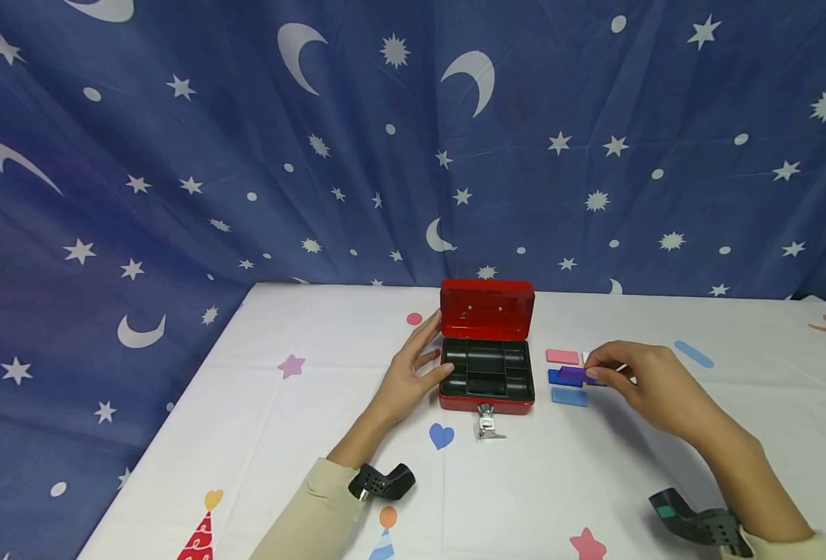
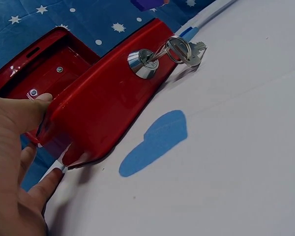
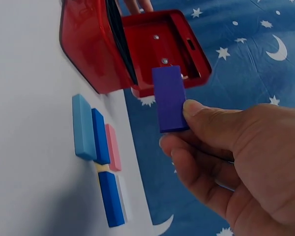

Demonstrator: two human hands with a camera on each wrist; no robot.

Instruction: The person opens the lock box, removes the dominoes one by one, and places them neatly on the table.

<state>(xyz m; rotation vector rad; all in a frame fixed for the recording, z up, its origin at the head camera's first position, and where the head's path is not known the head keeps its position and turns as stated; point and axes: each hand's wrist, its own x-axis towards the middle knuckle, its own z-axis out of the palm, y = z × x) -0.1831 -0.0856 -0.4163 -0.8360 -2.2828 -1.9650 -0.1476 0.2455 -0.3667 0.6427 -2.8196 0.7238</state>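
A red metal cash box [image 1: 455, 404] stands on the table with its lid [image 1: 486, 292] raised and its black divided tray [image 1: 486, 359] showing no contents. My left hand [image 1: 404, 383] grips the box's left side, thumb on the rim and fingers along the outer wall. Between thumb and fingers of my right hand [image 1: 654, 386] is a purple rectangular block [image 3: 169, 98], pinched above the table to the right of the box. Under it lie a light blue block [image 3: 83, 128], a blue block [image 3: 101, 136], a pink block [image 3: 113, 147] and another blue block [image 3: 111, 199].
Keys on a ring [image 2: 183, 50] hang from the lock [image 2: 143, 64] at the box's front. A white block [image 3: 123, 196] lies beside the lower blue one. The printed white tablecloth [image 1: 259, 435] meets a blue star-patterned curtain [image 1: 385, 187] behind the box.
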